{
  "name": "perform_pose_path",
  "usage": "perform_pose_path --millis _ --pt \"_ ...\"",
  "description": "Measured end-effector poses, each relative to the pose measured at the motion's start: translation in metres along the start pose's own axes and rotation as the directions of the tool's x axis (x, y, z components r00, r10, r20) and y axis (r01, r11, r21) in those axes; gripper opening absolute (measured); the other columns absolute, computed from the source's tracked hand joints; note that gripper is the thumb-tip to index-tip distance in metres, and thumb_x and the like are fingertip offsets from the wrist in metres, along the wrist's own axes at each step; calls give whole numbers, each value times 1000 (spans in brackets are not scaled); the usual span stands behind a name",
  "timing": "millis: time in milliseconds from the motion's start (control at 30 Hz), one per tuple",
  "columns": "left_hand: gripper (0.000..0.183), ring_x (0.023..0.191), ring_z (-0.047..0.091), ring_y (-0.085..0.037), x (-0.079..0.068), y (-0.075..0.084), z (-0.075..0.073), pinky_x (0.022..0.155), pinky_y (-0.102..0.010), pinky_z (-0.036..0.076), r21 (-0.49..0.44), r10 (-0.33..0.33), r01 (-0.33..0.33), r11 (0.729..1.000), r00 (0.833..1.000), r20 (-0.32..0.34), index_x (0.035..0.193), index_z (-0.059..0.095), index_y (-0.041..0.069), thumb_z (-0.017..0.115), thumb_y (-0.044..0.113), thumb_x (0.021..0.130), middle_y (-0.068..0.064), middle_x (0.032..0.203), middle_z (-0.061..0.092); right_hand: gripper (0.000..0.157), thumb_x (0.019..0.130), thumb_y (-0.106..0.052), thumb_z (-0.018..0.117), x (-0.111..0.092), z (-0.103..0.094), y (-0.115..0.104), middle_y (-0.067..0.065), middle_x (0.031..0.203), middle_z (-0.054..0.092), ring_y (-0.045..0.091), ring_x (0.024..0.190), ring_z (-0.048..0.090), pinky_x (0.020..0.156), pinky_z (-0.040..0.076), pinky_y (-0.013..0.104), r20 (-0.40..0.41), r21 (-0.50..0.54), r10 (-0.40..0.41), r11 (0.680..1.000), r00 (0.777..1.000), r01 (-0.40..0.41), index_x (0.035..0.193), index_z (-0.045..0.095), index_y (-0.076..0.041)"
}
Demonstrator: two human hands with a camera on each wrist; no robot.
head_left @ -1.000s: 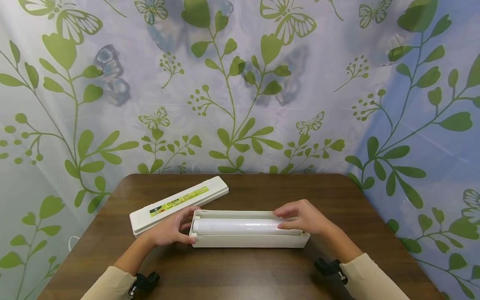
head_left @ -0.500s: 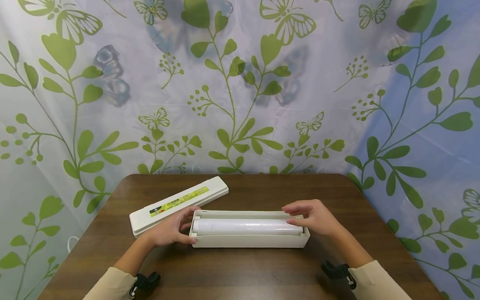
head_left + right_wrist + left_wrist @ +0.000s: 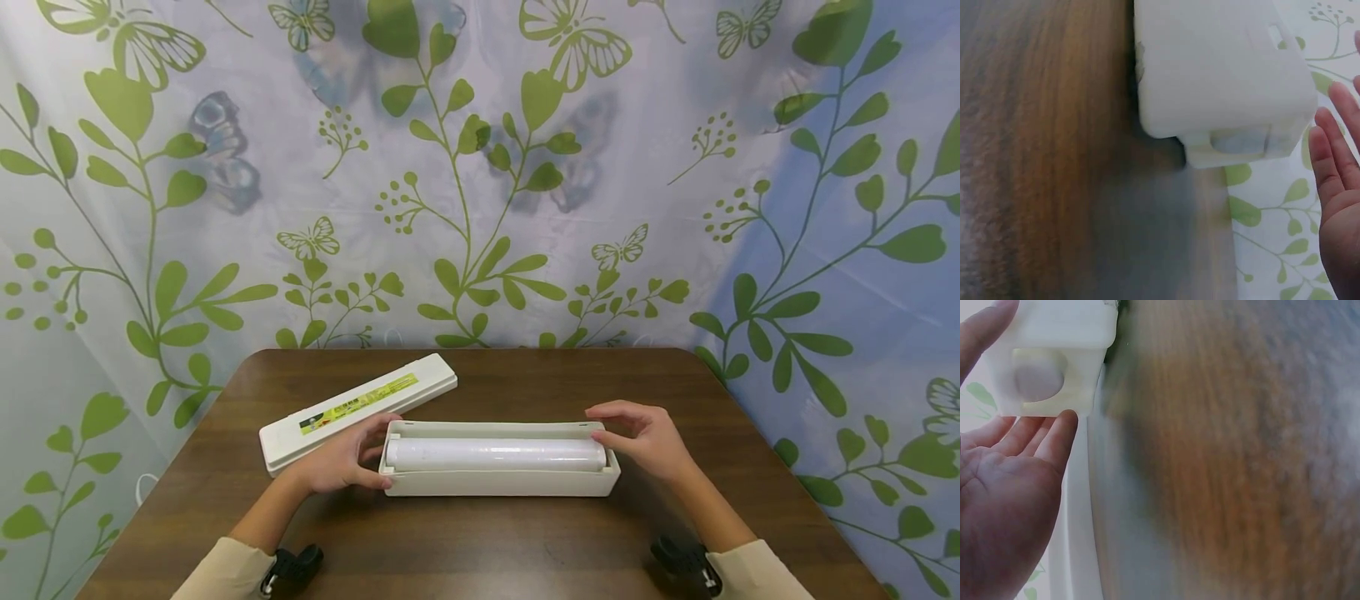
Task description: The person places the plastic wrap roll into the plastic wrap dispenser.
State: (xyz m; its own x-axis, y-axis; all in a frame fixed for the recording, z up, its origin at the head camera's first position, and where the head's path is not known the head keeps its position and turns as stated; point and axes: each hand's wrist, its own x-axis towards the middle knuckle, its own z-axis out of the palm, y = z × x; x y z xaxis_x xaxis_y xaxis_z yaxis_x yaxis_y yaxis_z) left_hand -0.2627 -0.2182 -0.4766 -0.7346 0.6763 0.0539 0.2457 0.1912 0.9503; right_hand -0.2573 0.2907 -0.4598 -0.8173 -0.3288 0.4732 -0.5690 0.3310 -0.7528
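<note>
Long white box (image 3: 498, 484), glossy roll (image 3: 495, 455) inside.

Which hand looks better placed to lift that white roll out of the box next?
Probably the right hand: it looks free, near the right end of the roll, while the left hand grips the left end of the box.

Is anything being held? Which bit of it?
The left grip holds the box by its left end, across front and back. The right grip is by the other end and doesn't seem to hold anything.
</note>
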Motion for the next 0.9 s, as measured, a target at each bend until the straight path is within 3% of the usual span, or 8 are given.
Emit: perform_pose_path --millis 133,367,633,900 --pt "88 145 36 -45 0 0 0 108 -18 44 -4 6 -6 1000 1000 -3 152 31 0 85 6 82 -22 151 41 29 85 -2 81 -6 0 4 17 117 74 23 111 70 92 59 27 -47 39 43 998 998 -41 113 76 -3" --pt "88 145 36 -44 -1 -3 0 108 -19 45 -16 14 -14 1000 1000 1 152 31 1 84 5 82 -22 152 41 31 85 4 79 -13 -1 12 23 126 69 11 118 67 98 55 23 -82 138 73 988 994 -61 115 73 2" --pt "92 146 33 -47 -2 -4 1 109 -18 43 -24 18 -18 1000 1000 -7 154 28 -1 85 5 82 -24 154 38 48 89 8 72 -21 -10 26 -9 140 63 4 131 59 106 48 19 63 218 102 969 993 -113 135 58 7" --pt "97 150 28 -47 -2 -6 1 110 -13 39 -36 19 -20 999 1000 -4 158 24 4 85 5 82 -24 159 33 61 93 3 69 -27 -16 36 -5 150 55 14 138 54 107 46 19 175 224 133 959 976 -171 147 43 10"
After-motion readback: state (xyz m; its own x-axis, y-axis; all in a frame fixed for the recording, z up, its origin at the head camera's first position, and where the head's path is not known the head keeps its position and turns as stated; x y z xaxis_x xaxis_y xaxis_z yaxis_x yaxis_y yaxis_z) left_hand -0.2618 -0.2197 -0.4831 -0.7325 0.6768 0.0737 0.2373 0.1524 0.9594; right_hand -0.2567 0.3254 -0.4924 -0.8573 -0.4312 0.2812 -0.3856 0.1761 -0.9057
